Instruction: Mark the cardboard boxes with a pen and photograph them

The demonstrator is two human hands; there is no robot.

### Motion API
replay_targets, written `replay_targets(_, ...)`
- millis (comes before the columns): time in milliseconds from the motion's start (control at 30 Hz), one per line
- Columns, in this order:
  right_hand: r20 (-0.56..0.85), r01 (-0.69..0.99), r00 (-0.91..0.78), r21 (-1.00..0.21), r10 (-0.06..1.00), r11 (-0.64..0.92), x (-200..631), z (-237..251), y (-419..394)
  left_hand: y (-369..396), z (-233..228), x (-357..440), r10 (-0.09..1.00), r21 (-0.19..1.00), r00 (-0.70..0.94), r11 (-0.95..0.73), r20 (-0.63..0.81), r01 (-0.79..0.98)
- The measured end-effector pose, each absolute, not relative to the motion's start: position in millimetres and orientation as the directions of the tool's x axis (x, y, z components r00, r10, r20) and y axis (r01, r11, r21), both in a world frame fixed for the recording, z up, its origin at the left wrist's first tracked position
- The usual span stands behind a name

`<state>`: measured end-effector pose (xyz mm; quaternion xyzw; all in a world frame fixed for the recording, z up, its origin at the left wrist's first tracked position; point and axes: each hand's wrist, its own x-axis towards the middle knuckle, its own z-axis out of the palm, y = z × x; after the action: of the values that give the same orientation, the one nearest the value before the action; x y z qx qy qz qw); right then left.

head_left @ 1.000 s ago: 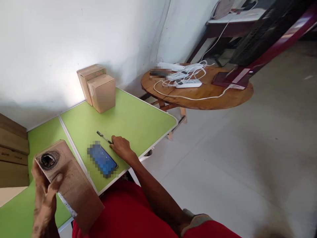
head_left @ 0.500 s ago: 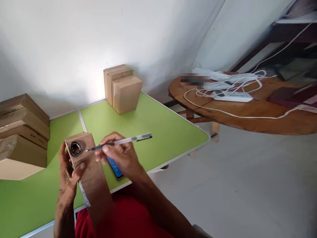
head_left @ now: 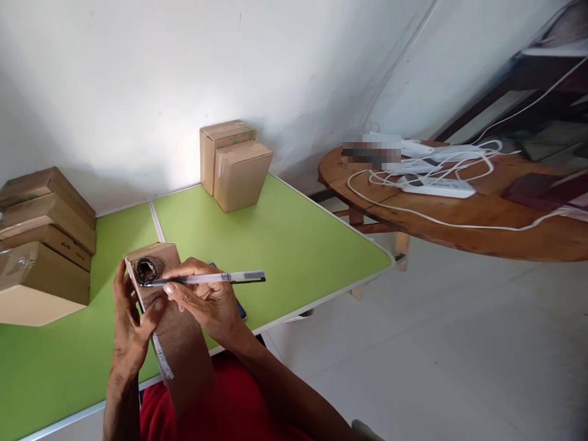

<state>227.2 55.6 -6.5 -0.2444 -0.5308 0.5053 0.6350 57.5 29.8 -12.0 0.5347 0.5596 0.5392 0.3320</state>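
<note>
My left hand grips the near-left edge of a long brown cardboard box, its thumb across the top face. Near the box's far end is a ragged hole ringed with dark scribbled ink. My right hand is closed around a clear-barrelled pen, whose tip meets the cardboard at the lower edge of the inked ring. A white label strip runs along the box's left edge. Mostly hidden behind my right hand, a phone lies on the table.
The green table carries stacked cardboard boxes at the left and two more boxes by the wall. To the right, a wooden table holds power strips and tangled white cables.
My right hand has moved the pen left and slightly down, bringing its tip from right of the hole to the ring's lower-left edge. The phone is now more covered. My left hand keeps its grip.
</note>
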Motion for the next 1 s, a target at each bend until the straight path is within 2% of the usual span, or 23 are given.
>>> replay_targets(167, 0.44, -0.311, -0.099, -0.866, 0.893, 0.392, 232.4, -1.7, 53.1, 30.2, -9.3, 59.6, 0.953, 0.963, -0.241, -0.126, 0.184, 0.236)
replay_targets(300, 0.396, -0.34, -0.086, -0.874, 0.914, 0.347, 236.8, 1.0, 53.4, 30.8, -11.5, 59.2, 0.951, 0.964, -0.244, -0.131, 0.188, 0.232)
replay_targets(600, 0.308, -0.432, 0.062, -0.849, 0.949, 0.304, 242.1, 0.8, 65.0, 30.0, -14.2, 60.9, 0.952, 0.96, -0.221, -0.158, 0.21, 0.23)
replay_targets(800, 0.335, -0.465, 0.059, -0.824, 0.94, 0.323, 236.6, 5.1, 73.8, 28.7, -16.6, 61.6, 0.955, 0.948, -0.187, -0.177, 0.23, 0.263)
replay_targets(1000, 0.45, -0.393, 0.04, -0.814, 0.892, 0.428, 230.3, 11.4, 73.2, 28.8, -14.3, 62.8, 0.951, 0.947, -0.199, -0.18, 0.237, 0.265)
